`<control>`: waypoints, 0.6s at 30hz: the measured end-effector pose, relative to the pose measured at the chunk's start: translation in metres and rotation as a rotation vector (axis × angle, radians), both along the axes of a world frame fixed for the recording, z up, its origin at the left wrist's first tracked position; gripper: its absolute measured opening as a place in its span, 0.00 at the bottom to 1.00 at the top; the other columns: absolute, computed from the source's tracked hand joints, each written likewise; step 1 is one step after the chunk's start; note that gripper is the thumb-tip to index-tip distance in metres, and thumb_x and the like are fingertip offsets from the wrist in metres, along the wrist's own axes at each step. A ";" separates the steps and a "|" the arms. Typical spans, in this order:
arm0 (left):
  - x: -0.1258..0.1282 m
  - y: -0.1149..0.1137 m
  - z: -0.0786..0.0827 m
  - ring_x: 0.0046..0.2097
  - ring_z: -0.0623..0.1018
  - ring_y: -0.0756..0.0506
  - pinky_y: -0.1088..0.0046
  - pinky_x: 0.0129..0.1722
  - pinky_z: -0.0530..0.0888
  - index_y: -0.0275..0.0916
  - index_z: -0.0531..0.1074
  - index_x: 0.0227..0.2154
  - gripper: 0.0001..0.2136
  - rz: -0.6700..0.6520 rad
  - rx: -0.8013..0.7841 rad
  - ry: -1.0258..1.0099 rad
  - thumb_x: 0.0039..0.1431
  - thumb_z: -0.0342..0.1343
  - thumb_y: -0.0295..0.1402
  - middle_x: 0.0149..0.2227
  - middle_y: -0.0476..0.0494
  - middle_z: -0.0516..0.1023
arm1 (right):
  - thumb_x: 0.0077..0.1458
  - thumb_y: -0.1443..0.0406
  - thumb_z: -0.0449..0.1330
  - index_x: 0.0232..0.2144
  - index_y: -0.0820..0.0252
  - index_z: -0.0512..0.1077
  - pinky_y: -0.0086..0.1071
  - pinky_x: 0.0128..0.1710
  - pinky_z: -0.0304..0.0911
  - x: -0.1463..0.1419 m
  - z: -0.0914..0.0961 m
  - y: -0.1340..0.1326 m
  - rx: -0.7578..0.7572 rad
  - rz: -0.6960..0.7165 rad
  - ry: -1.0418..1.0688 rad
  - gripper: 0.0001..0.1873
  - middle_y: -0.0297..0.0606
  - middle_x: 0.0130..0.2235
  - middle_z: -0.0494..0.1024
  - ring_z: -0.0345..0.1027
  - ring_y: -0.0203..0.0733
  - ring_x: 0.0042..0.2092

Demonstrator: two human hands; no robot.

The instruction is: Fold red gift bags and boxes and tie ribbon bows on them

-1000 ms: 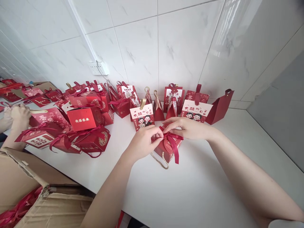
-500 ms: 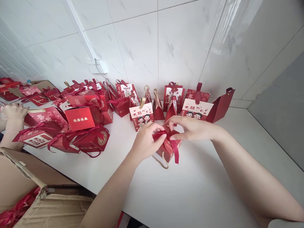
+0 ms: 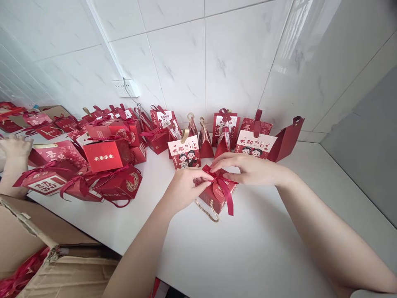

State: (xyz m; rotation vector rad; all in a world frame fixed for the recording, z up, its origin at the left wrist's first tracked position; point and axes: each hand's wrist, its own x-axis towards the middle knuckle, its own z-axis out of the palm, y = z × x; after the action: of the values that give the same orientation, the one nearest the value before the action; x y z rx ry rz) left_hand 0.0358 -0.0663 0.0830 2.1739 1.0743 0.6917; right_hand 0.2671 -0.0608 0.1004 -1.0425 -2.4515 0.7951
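Observation:
A small red gift box (image 3: 214, 201) stands on the white table (image 3: 242, 252) in front of me. A dark red ribbon (image 3: 228, 200) is looped into a bow on its top, one tail hanging down the front. Gold twisted cord (image 3: 207, 214) curves out from the box's lower left. My left hand (image 3: 184, 188) is closed, thumb and forefinger pinching the ribbon's left part. From the right, my right hand (image 3: 252, 169) reaches over the box, its curled fingers closed on the ribbon at the knot and right side. Parts of the bow are hidden behind my fingers.
Upright red and white gift boxes (image 3: 185, 153) line the tiled wall. More red boxes (image 3: 107, 155) are piled at the left, near another person's hand (image 3: 17, 147). An open cardboard carton (image 3: 74, 275) stands at the lower left. A socket (image 3: 126, 88) is on the wall.
My hands have drawn slightly apart, the left one moving left. The bow now shows more between them, with a loop standing up and ribbon stretched to the right.

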 end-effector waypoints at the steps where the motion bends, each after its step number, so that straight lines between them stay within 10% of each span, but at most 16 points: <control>1: -0.002 -0.001 0.003 0.35 0.76 0.49 0.73 0.35 0.73 0.44 0.78 0.35 0.07 0.000 -0.036 -0.007 0.57 0.55 0.32 0.35 0.49 0.79 | 0.56 0.68 0.53 0.48 0.48 0.72 0.38 0.48 0.62 0.000 0.000 0.000 -0.001 0.010 0.006 0.19 0.35 0.53 0.70 0.67 0.42 0.49; 18: -0.010 -0.003 0.010 0.36 0.78 0.48 0.74 0.34 0.73 0.40 0.74 0.32 0.04 -0.249 -0.398 0.087 0.55 0.57 0.33 0.33 0.47 0.79 | 0.56 0.75 0.47 0.47 0.45 0.74 0.34 0.48 0.65 -0.006 0.000 -0.001 -0.083 0.106 0.007 0.26 0.30 0.58 0.66 0.64 0.41 0.54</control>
State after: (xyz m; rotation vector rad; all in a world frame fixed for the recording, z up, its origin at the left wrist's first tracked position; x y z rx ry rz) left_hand 0.0261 -0.0695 0.0928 1.9552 0.8755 0.2476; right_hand 0.2614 -0.0620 0.1002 -0.9423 -2.5044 0.9396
